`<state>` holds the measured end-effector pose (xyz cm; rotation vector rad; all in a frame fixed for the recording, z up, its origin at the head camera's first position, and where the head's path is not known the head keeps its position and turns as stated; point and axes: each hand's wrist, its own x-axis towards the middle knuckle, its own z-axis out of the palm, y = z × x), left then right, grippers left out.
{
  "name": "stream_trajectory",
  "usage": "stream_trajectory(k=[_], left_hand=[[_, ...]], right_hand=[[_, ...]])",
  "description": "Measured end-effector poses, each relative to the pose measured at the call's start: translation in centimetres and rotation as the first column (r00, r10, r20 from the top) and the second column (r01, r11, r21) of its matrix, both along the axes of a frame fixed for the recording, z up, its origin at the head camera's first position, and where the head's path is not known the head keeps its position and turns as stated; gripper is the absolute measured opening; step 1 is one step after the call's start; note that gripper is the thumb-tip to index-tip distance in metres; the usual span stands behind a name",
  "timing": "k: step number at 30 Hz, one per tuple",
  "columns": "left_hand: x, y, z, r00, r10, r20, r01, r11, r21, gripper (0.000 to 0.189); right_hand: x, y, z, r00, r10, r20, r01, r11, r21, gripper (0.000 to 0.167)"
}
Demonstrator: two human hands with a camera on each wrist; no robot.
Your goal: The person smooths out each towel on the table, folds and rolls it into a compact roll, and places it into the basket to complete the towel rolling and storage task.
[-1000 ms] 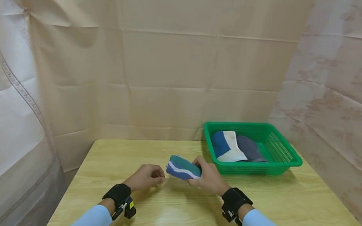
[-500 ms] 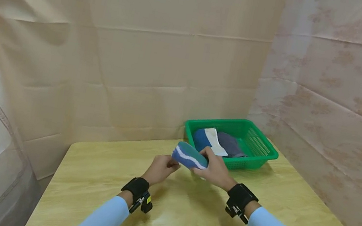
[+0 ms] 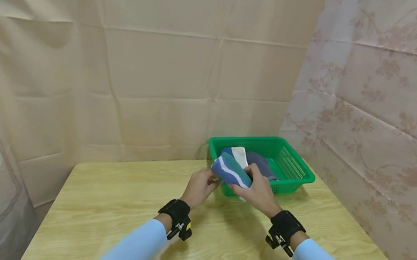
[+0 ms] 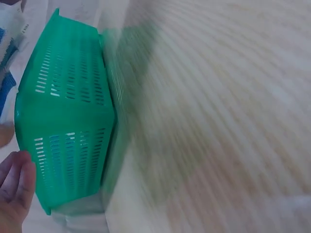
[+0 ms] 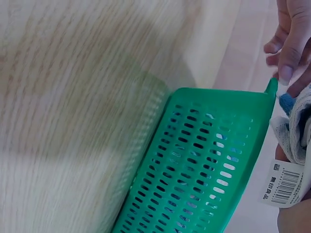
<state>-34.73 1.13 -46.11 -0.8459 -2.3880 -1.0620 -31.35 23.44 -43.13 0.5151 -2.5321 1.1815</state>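
Observation:
A small folded towel (image 3: 232, 170) in green, blue and white is held over the near left edge of the green basket (image 3: 291, 188). My right hand (image 3: 257, 193) grips its right end between thumb and fingers. A white barcode label (image 5: 283, 184) hangs from the towel in the right wrist view. My left hand (image 3: 199, 187) is by the towel's left end, close to the basket's corner, with loosely bent fingers. Whether it touches the towel is hard to tell. In the left wrist view, the left fingers (image 4: 24, 177) appear beside the basket rim.
Inside the basket lie a blue and cream cloth (image 3: 240, 155) and a dark grey cloth (image 3: 262, 165). The basket stands near the back right of the wooden table (image 3: 115, 206). Beige cloth (image 3: 154, 60) hangs behind it, and a flowered cloth (image 3: 388, 110) on the right.
Both hands have moved forward toward the basket, with the towel carried from above the table to over the basket's near left edge. The head view has turned to the right.

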Motion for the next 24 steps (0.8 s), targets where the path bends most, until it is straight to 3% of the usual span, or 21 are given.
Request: stream_trajectory(k=[9, 24], left_hand=[[-0.4, 1.1, -0.1, 0.993, -0.050, -0.103, 0.037, 0.992, -0.124, 0.009], [-0.4, 1.2, 0.8, 0.996, -0.052, -0.076, 0.037, 0.981, -0.189, 0.011]], right_hand=[[-0.2, 0.0, 0.3, 1.000, -0.016, 0.001, 0.016, 1.000, -0.027, 0.046], [-1.1, 0.8, 1.4, 0.997, -0.071, -0.001, 0.071, 0.997, -0.004, 0.053]])
